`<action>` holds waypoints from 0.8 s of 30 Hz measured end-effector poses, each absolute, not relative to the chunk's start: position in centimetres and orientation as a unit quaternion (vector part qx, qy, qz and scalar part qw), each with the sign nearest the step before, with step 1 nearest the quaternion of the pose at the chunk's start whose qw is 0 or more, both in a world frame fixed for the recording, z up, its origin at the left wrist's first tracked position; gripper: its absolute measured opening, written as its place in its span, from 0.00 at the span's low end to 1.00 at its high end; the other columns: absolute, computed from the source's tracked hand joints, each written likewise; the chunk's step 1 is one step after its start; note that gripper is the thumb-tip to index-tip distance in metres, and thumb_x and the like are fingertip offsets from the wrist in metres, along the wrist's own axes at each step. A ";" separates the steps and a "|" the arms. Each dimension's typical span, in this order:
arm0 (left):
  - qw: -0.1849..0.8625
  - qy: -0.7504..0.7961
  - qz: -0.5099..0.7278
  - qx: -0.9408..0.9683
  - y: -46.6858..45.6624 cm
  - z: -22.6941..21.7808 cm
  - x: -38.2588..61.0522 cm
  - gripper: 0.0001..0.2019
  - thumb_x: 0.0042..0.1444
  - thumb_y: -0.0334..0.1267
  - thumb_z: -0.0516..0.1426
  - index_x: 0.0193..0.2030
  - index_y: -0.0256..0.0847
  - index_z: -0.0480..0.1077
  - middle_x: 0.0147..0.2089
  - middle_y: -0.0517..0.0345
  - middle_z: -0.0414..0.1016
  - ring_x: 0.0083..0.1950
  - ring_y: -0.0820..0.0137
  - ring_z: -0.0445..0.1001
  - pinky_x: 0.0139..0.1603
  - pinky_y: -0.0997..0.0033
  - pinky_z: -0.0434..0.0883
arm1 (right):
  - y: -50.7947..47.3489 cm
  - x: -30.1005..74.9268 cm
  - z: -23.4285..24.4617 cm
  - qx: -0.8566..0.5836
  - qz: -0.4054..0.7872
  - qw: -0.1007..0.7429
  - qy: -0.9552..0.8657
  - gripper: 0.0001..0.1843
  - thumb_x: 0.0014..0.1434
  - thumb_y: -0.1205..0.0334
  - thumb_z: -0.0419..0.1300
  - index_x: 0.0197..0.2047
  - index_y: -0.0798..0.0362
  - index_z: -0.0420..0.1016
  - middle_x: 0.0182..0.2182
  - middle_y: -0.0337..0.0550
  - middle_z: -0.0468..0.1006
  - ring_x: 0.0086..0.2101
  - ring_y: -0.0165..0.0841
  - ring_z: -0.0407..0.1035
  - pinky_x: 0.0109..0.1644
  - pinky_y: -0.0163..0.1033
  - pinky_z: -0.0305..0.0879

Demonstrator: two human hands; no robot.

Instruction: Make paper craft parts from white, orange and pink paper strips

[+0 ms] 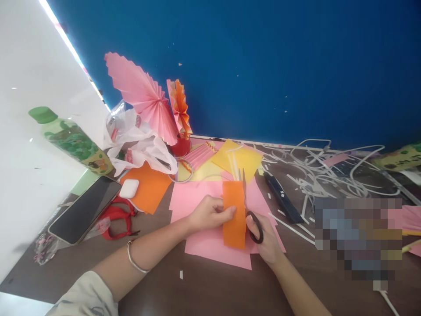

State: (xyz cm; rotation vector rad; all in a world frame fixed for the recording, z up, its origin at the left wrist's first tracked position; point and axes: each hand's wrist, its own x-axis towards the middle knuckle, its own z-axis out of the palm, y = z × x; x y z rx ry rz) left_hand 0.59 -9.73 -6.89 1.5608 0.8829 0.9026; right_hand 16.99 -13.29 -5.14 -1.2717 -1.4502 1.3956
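Observation:
My left hand (210,213) pinches a folded-looking strip of orange paper (234,232) near its middle, thumb on top. In my right hand (268,239) is a pair of scissors (255,228) with black handles, fingers wrapped around the loops. Its blades point away from me along the right edge of the orange paper, and they look slightly apart. Below both hands lie pink paper sheets (217,259) on the dark table. Just beyond the blades is a yellow sheet (245,158) with thin white strips on it.
To the left are a phone (87,210), white earbud case (129,188), red strap (120,221), orange sheet (148,188), plastic bag (148,153) and green-capped bottle (75,140). Pleated pink paper fans (144,94) stand behind. Rightward lie a black bar (283,197) and tangled white cables (329,175).

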 end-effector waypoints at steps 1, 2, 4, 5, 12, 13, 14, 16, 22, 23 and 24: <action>0.537 0.370 0.380 0.656 -9.7 -6.9 0.6 0.22 0.53 0.46 0.51 0.16 0.38 0.48 0.18 0.67 0.44 0.20 0.81 0.45 0.19 0.77 0.45 | -13.3 17.0 -5.1 -0.498 0.542 0.373 -0.565 0.24 0.54 0.41 0.53 0.33 0.54 0.72 0.26 0.44 0.73 0.29 0.37 0.66 0.31 0.37 0.65; 0.537 0.370 0.379 0.657 -9.7 -6.8 0.6 0.22 0.53 0.46 0.51 0.16 0.38 0.48 0.18 0.67 0.45 0.20 0.81 0.45 0.19 0.77 0.45 | -13.3 16.9 -5.1 -0.500 0.540 0.374 -0.564 0.23 0.53 0.41 0.53 0.32 0.54 0.72 0.25 0.43 0.73 0.28 0.36 0.66 0.31 0.37 0.65; 0.536 0.373 0.375 0.658 -9.7 -6.8 0.6 0.22 0.53 0.47 0.51 0.16 0.38 0.48 0.18 0.67 0.45 0.20 0.81 0.45 0.19 0.77 0.46 | -13.2 16.8 -5.0 -0.506 0.534 0.376 -0.564 0.23 0.53 0.40 0.53 0.30 0.54 0.72 0.23 0.42 0.71 0.26 0.35 0.65 0.30 0.37 0.64; 0.535 0.376 0.372 0.659 -9.7 -6.8 0.6 0.22 0.53 0.47 0.51 0.16 0.38 0.48 0.18 0.67 0.45 0.20 0.81 0.45 0.19 0.77 0.46 | -13.2 16.8 -4.9 -0.510 0.530 0.377 -0.564 0.24 0.52 0.40 0.53 0.28 0.54 0.71 0.22 0.42 0.70 0.25 0.34 0.63 0.29 0.36 0.63; 0.542 0.380 0.363 0.656 -9.7 -6.8 0.5 0.22 0.53 0.49 0.51 0.16 0.38 0.50 0.17 0.66 0.49 0.19 0.81 0.48 0.18 0.78 0.48 | -13.1 16.9 -5.0 -0.527 0.495 0.403 -0.560 0.26 0.50 0.39 0.56 0.19 0.54 0.63 0.17 0.36 0.61 0.20 0.27 0.54 0.22 0.33 0.54; 0.545 0.380 0.369 0.649 -9.7 -6.8 0.5 0.22 0.53 0.50 0.50 0.16 0.38 0.51 0.17 0.65 0.50 0.20 0.81 0.50 0.19 0.78 0.49 | -13.1 17.0 -5.1 -0.523 0.485 0.419 -0.562 0.25 0.51 0.40 0.55 0.20 0.54 0.64 0.17 0.36 0.62 0.20 0.27 0.55 0.22 0.33 0.53; 0.549 0.381 0.379 0.640 -9.8 -6.7 0.5 0.22 0.54 0.51 0.50 0.17 0.38 0.53 0.18 0.64 0.53 0.20 0.80 0.52 0.19 0.78 0.51 | -13.0 17.2 -5.3 -0.515 0.472 0.442 -0.563 0.24 0.52 0.41 0.55 0.21 0.55 0.65 0.17 0.36 0.63 0.20 0.27 0.56 0.23 0.34 0.54; 0.555 0.390 0.410 0.610 -9.9 -6.7 0.5 0.22 0.54 0.52 0.49 0.18 0.37 0.57 0.19 0.62 0.58 0.21 0.79 0.57 0.19 0.78 0.55 | -12.7 17.7 -5.5 -0.492 0.447 0.500 -0.556 0.23 0.55 0.42 0.53 0.24 0.54 0.68 0.18 0.38 0.65 0.21 0.29 0.60 0.26 0.35 0.57; 0.569 0.452 0.536 0.429 -9.5 -5.6 0.4 0.22 0.54 0.56 0.49 0.22 0.39 0.57 0.17 0.66 0.57 0.17 0.80 0.57 0.17 0.80 0.56 | -11.5 19.1 -6.0 -0.535 0.345 0.627 -0.449 0.21 0.55 0.42 0.51 0.29 0.54 0.68 0.23 0.39 0.69 0.24 0.29 0.63 0.29 0.35 0.60; 0.567 0.462 0.540 0.417 -9.2 -5.2 0.2 0.21 0.54 0.56 0.49 0.23 0.39 0.57 0.16 0.67 0.56 0.16 0.80 0.57 0.16 0.80 0.55 | -11.3 19.3 -6.0 -0.554 0.324 0.629 -0.439 0.21 0.56 0.43 0.51 0.30 0.54 0.68 0.23 0.39 0.69 0.23 0.28 0.62 0.29 0.35 0.59; 0.561 0.474 0.533 0.421 -8.8 -4.6 -0.2 0.21 0.54 0.56 0.49 0.23 0.39 0.57 0.15 0.68 0.56 0.15 0.80 0.56 0.16 0.81 0.54 | -11.2 19.5 -6.0 -0.573 0.303 0.625 -0.435 0.21 0.56 0.44 0.51 0.30 0.54 0.68 0.23 0.39 0.69 0.23 0.27 0.61 0.29 0.34 0.59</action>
